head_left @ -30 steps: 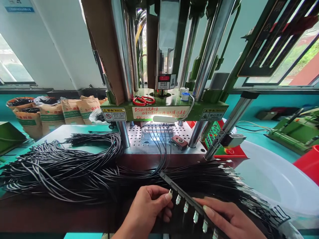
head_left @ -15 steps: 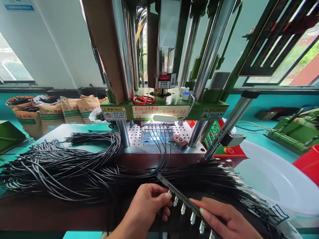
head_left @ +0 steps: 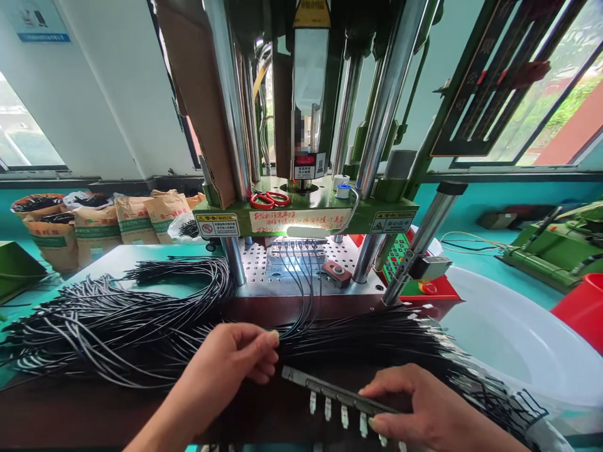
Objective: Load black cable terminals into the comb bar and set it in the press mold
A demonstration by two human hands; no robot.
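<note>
My right hand (head_left: 414, 405) pinches the right part of a dark bar (head_left: 325, 388) marked "A", from whose lower side several small metal connectors (head_left: 345, 415) hang in a row. Just left of the bar's end, my left hand (head_left: 240, 355) is closed, thumb against forefinger; whatever it holds, if anything, is too small to make out. Black cables (head_left: 358, 329) lie in a long bundle behind both hands. Several of them run up to a metal mould block (head_left: 294, 257) on the perforated plate of the press.
A green press (head_left: 306, 210) stands ahead, red scissors (head_left: 269, 199) on its ledge. More cables (head_left: 117, 314) are heaped at left. A red control box (head_left: 438, 290) and white tub (head_left: 509, 339) are at right. Paper sacks (head_left: 98, 229) stand behind.
My left hand has moved left and up, away from the bar. The bar has turned nearer to level in my right hand. The whole view has shifted slightly.
</note>
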